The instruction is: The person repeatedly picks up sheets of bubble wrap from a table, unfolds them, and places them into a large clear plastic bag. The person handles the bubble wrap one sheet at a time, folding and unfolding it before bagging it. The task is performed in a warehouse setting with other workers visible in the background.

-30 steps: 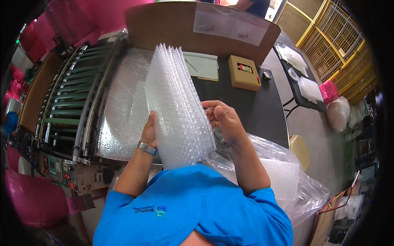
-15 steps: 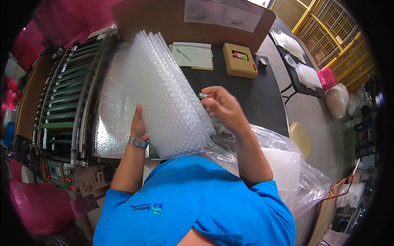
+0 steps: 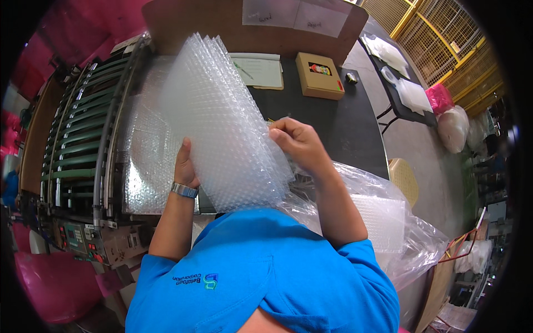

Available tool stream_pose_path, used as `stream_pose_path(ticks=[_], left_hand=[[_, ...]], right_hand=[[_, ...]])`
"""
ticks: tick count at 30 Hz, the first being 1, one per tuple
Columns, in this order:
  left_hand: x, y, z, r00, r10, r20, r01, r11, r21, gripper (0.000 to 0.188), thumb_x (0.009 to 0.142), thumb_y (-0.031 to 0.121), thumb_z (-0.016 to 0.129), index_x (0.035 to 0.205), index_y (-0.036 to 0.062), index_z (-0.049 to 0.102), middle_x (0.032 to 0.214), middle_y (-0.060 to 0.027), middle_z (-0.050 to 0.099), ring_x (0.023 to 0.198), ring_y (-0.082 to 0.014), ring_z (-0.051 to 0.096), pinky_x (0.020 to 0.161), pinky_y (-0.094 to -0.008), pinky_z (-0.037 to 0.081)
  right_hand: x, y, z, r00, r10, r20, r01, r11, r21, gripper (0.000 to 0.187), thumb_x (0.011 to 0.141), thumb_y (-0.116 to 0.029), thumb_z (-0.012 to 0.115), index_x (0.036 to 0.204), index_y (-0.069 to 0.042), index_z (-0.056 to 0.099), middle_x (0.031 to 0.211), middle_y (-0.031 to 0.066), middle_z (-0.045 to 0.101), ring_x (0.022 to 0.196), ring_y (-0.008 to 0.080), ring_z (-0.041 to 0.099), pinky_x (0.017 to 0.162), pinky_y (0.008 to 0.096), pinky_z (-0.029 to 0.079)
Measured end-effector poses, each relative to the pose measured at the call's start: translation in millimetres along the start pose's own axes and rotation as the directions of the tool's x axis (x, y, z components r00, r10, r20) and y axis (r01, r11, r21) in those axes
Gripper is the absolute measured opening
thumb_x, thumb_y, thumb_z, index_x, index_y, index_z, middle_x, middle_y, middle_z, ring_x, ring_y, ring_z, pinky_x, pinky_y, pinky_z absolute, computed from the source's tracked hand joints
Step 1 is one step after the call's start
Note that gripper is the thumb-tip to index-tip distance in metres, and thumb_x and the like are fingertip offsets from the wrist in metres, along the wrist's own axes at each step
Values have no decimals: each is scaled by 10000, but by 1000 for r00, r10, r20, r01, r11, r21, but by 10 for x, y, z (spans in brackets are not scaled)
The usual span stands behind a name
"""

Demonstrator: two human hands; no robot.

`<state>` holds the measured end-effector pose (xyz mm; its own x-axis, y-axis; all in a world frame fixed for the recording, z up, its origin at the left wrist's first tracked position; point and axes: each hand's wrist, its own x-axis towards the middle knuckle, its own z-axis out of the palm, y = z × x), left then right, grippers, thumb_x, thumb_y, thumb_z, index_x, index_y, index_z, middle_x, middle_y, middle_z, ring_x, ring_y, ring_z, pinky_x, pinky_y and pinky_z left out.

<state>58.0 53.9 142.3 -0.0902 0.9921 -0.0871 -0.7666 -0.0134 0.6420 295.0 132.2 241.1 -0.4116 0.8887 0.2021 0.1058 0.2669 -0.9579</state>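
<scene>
A stack of clear bubble-wrap sheets (image 3: 222,122) is tilted up in front of me, its layers fanned along the right edge. My left hand (image 3: 187,164) grips the stack's lower left side; the thumb shows, and the other fingers are hidden behind the sheets. At the right edge, my right hand (image 3: 300,141) is closed in a pinch, thumb against bent fingers, on the edges of the sheets. How many layers it pinches I cannot make out.
More bubble wrap (image 3: 144,161) lies left of the stack, beside a roller machine (image 3: 75,161). The dark table (image 3: 355,133) carries a clipboard with paper (image 3: 261,69) and a cardboard box (image 3: 319,77). Clear plastic film (image 3: 411,250) covers sheets at my right.
My right hand has closed from loosely parted fingers to a pinch at the stack's right edge. The left hand keeps its hold, and the view has shifted slightly.
</scene>
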Motion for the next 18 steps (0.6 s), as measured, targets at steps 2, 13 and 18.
stream_pose_path(ticks=[2,13,18], left_hand=[[11,-5,-5,1000,4,1,-4,1000,11,675,775,484,531,1219,4,360,1171,-165,465,1039,-288,487,866,-415,417],[7,-27,-54,999,41,-7,-41,999,29,685,766,489,541,1226,16,356,1169,-166,464,1046,-295,478,864,-421,417],[-32,9,18,999,-33,-16,32,999,-44,697,783,527,485,1242,22,341,1197,-174,445,1071,-308,463,869,-433,413]], right_hand=[[-3,48,-5,999,-24,-35,20,994,-111,258,858,-209,511,665,-41,477,592,-21,440,522,46,406,489,205,363],[-46,109,-4,986,-24,163,38,996,-79,266,875,-215,479,672,-44,469,609,-17,442,504,40,410,471,178,351],[75,79,-162,970,97,-224,-23,949,314,226,880,-218,459,708,-71,465,578,-10,412,467,64,410,465,198,383]])
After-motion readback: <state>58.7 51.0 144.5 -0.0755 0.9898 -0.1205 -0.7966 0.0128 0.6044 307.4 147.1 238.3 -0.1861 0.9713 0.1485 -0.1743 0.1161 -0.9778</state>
